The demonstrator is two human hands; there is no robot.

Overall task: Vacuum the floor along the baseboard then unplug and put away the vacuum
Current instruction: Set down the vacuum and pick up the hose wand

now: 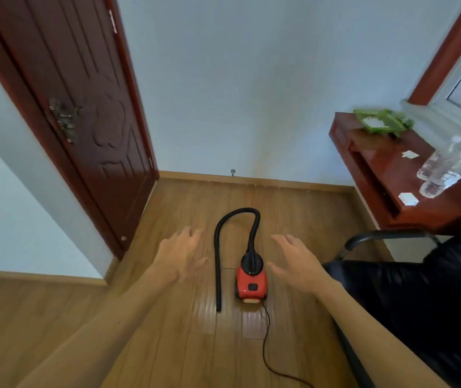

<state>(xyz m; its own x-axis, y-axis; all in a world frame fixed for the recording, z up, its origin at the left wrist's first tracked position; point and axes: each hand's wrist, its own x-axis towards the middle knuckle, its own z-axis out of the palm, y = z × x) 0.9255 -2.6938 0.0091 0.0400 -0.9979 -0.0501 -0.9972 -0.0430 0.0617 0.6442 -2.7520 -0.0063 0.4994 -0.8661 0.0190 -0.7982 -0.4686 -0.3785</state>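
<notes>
While left hand and right hand hover, grip released on both, red vacuum stands on floor between them, well short of baseboard. Green tray at desk far corner holds white bits.

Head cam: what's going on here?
A person's left hand and right hand hover open and empty on either side of the vacuum, touching nothing. The vacuum sits on the floor. Its hose loops forward, then back down to the floor beside it, and its cord trails toward the person. Pale specks lie along the baseboard.
</notes>
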